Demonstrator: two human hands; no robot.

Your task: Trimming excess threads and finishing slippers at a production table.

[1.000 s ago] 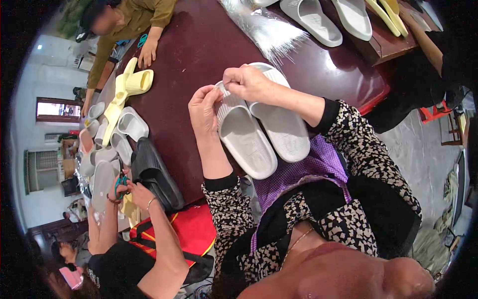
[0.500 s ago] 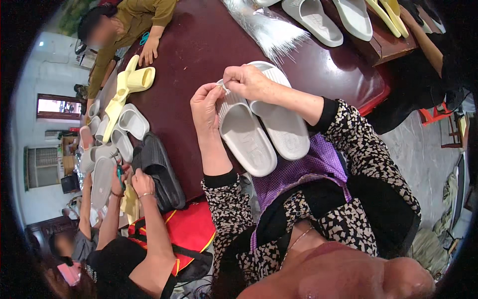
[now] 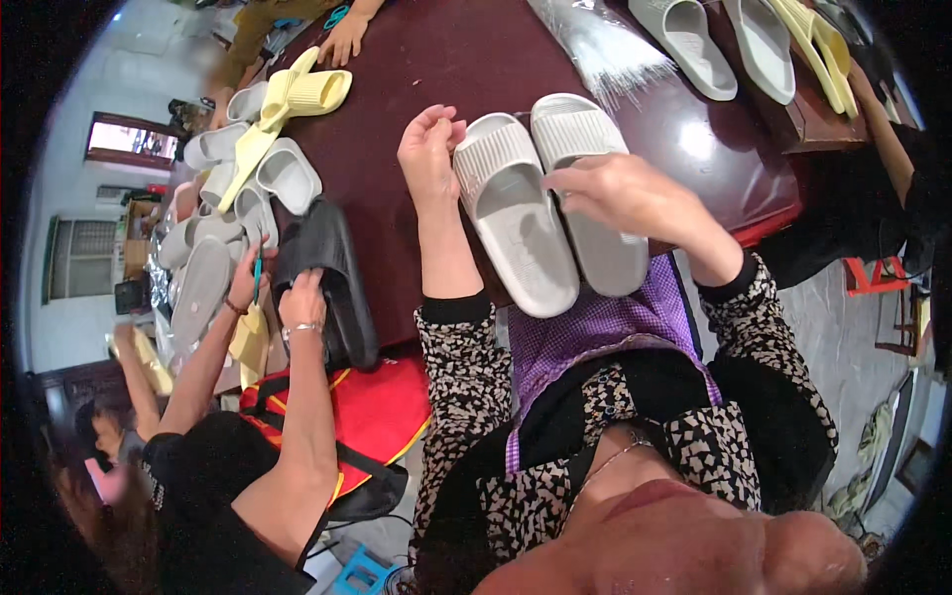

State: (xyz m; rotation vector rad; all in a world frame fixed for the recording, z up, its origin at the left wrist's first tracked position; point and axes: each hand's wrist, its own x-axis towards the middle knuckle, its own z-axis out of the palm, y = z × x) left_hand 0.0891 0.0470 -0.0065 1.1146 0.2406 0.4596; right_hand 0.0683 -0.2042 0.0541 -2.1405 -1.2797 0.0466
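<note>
Two light grey slippers lie side by side at the near edge of the dark red table, toes pointing away from me. My left hand point(image 3: 429, 157) is raised just left of the left slipper point(image 3: 526, 243), its fingers loosely bent and apart, with nothing visible in them. Above the right slipper point(image 3: 610, 260) hovers my right hand point(image 3: 630, 198), fingers loosely stretched toward the left and slightly blurred, with no object visible in it. It hides part of that slipper's opening. Both ribbed straps show.
Left are yellow slippers point(image 3: 312, 94), a black slipper point(image 3: 342, 288) and several grey ones. A co-worker's hands point(image 3: 302, 297) are by the black slipper; another person's hand point(image 3: 345, 38) rests beyond. Clear plastic bags point(image 3: 605, 50) lie ahead; more slippers point(image 3: 694, 50) stand at the far right.
My hands have parted from the pinch at the left slipper's strap. The right hand has moved right and nearer, over the right slipper. The view has shifted a little.
</note>
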